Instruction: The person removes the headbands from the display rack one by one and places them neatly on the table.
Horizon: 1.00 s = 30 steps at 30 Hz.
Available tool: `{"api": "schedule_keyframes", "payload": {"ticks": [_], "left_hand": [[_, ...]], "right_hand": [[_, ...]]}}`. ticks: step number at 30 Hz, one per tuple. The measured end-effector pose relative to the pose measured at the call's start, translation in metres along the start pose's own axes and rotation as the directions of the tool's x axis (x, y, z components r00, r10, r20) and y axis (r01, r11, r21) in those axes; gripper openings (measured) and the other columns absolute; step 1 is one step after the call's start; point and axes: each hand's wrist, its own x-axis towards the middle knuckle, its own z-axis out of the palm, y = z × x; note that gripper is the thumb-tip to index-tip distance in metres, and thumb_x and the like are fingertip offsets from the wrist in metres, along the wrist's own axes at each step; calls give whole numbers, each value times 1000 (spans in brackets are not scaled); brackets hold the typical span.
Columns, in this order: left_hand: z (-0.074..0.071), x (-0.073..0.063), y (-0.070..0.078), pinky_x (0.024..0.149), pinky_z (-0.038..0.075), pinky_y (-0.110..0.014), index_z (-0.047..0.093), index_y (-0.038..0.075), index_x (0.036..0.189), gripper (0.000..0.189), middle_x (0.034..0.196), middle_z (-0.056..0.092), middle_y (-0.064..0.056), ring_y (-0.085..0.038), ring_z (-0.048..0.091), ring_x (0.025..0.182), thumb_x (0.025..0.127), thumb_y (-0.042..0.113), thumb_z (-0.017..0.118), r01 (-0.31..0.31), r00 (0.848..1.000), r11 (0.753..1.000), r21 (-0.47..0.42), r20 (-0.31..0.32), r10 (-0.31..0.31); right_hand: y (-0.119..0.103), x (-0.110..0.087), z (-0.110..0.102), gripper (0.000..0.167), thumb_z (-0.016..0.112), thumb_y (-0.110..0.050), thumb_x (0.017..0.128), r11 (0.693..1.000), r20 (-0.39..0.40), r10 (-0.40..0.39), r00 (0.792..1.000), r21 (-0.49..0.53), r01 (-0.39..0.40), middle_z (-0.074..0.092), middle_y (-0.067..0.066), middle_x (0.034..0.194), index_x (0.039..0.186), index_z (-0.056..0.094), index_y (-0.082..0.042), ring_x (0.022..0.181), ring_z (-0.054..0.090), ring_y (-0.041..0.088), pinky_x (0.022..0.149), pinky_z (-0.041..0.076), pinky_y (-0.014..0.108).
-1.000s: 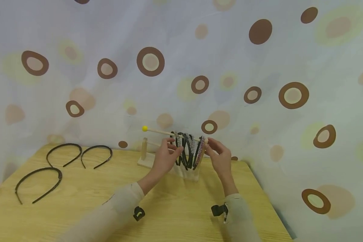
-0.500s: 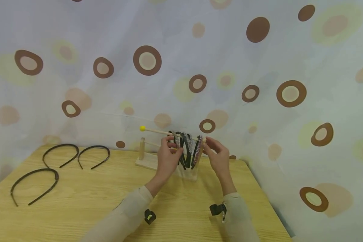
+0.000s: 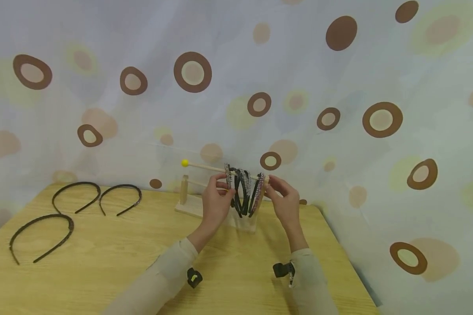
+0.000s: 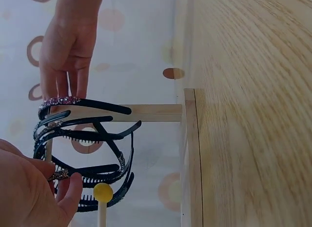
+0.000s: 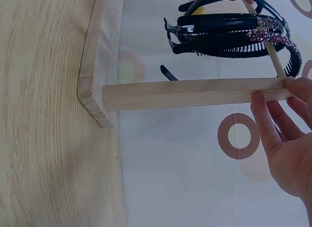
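Several black headbands [image 3: 244,192] with glittering stones hang bunched on the upper rod [image 3: 205,167] of a wooden stand [image 3: 184,190]. My left hand [image 3: 216,201] is at the left end of the bunch. In the left wrist view its thumb and finger pinch a stone-covered headband [image 4: 59,175] on the rod. My right hand [image 3: 285,203] grips the top of the stand's right post [image 5: 195,94] between thumb and fingers. Closest to that post hangs a headband with pink stones [image 5: 265,36]. A yellow ball [image 4: 103,192] caps the rod's free left end.
Three loose black headbands lie on the left of the wooden table: one at the back [image 3: 76,183], one beside it [image 3: 120,186], one nearer the front [image 3: 39,222]. A lower rod [image 3: 195,183] runs under the upper one. A dotted cloth [image 3: 220,109] hangs behind.
My left forearm has swung right, its hand staying at the bunch. A silver-stoned headband at the bunch's left end now stands higher above the rod. My right hand keeps its hold on the post.
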Motion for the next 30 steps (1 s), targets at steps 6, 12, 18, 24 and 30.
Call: {"api": "schedule_keyframes", "payload": {"ticks": [6,12,18,24,30], "left_hand": [[-6,9,5,69,58,-39,63,13,131,45,94,64,-6,-24,68,84,90,-1,76,12,1000,1000,3,-14,-12],[-17,17,12,70,59,-38,64,14,131,44,98,65,-7,-24,69,88,91,0,75,-4,999,1000,6,-46,5],[-30,24,17,73,59,-40,64,13,131,44,100,66,-9,-24,69,90,91,-1,75,-45,996,999,-7,-83,45],[-40,31,17,74,59,-41,64,14,129,41,100,67,-8,-24,70,89,92,1,75,-54,993,999,-9,-104,53],[-40,34,12,78,59,-38,60,11,127,40,104,67,-10,-23,69,95,91,0,75,-87,994,996,-22,-73,85]], "right_hand": [[-1,2,-1,34,67,4,96,1000,-6,-16,1000,6,16,66,29,116,128,63,12,105,65,44,83,58,44],[-3,1,-2,35,67,4,96,1000,1,-14,1000,7,14,65,31,117,129,62,14,107,63,48,84,57,47],[-5,0,-2,36,67,2,97,1000,18,4,1000,-3,-4,64,31,120,131,61,13,109,61,49,86,57,47],[-5,-2,-2,36,67,2,97,1000,31,6,1000,-14,-5,64,30,120,132,62,10,109,61,49,84,58,41],[-4,-1,-1,36,67,3,97,1000,27,-2,1000,-7,2,65,30,119,131,61,12,108,62,49,84,58,41]]}}
